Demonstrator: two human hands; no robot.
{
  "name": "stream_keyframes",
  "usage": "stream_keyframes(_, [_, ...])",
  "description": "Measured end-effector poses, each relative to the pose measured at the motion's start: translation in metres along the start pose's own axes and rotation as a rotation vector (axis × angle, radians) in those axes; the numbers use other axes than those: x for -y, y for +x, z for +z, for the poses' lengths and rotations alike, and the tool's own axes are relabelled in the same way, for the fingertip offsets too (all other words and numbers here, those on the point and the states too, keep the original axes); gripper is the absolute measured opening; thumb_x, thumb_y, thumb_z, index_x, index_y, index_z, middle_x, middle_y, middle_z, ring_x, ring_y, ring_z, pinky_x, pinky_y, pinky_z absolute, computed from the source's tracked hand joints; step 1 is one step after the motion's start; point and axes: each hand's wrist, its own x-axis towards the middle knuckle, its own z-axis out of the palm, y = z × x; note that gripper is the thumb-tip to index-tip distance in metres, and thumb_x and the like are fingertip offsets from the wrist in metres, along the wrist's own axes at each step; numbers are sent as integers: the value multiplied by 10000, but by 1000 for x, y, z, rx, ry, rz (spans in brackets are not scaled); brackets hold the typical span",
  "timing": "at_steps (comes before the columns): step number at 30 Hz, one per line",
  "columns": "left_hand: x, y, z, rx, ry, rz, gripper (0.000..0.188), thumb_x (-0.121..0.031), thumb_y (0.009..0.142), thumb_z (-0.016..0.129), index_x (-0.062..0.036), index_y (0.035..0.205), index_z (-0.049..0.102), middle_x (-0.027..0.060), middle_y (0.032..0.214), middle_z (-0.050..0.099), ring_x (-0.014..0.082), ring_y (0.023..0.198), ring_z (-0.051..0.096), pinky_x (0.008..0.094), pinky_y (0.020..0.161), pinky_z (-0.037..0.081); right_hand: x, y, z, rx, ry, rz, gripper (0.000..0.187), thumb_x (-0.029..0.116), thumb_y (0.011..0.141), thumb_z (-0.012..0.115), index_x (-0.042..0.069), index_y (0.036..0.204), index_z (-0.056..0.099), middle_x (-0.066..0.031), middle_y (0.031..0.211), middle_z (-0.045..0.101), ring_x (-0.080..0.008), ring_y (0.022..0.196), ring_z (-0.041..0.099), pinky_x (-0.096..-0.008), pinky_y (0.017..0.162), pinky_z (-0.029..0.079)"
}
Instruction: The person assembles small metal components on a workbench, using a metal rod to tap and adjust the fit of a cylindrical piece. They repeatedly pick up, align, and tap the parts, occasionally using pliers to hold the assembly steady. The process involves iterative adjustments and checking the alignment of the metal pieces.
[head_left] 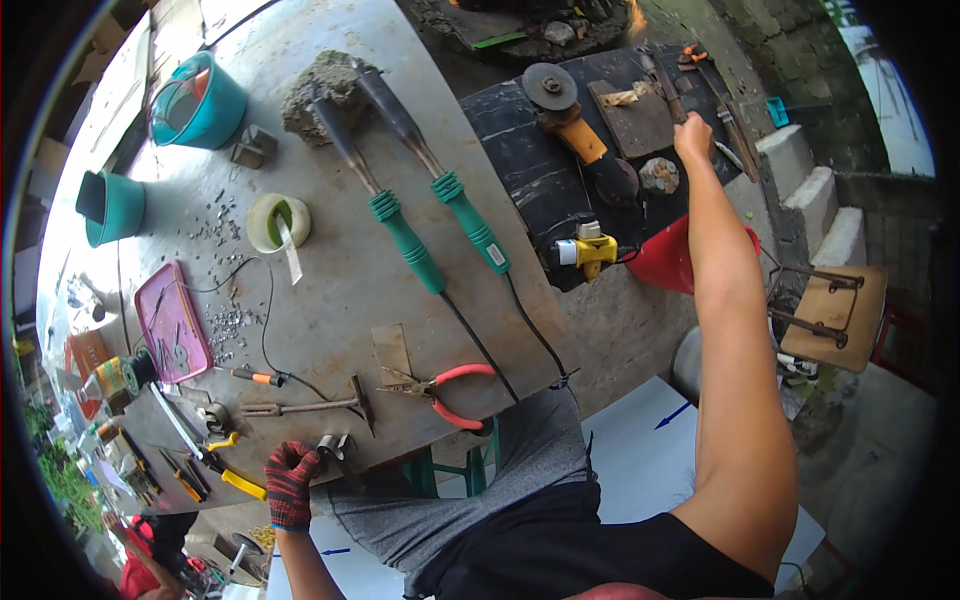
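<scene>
My left hand [291,484], in a red and black striped knit glove, is closed at the near edge of the metal table. Its fingers pinch a small curled piece of shiny sheet metal [332,447]. My right hand [693,138] is bare and reaches far out to the right over the dark side table. There it closes round the near end of a long brown tool [668,88], whose kind I cannot make out. By my left hand lie a hammer [310,407] with a thin metal handle and red-handled pliers [440,392].
Two green-handled soldering irons [405,240] rest with their tips on a rough stone block [327,97]. An angle grinder [580,140] and a yellow socket [590,250] occupy the side table [510,170]. A pink tray [172,320], metal scraps, a white cup [278,222] and teal tubs [203,100] stand left.
</scene>
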Motion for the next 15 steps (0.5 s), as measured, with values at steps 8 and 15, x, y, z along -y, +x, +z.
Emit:
stream_keyframes(8, [14,1,-6,13,29,-4,205,-150,855,804,-15,921,663,66,813,706,145,748,677,299,712,558,-1,13,-16,-166,39,-159,380,206,896,750,5,1208,670,-284,1081,723,-472,1043,693,-531,919,537])
stream_keyframes(15, [1,-2,-3,3,97,48,249,-242,868,809,-24,942,713,37,833,706,111,761,645,290,729,542,14,-54,-114,-356,297,-455,333,210,939,690,-50,1132,612,-258,1096,696,-399,945,699,-470,830,538])
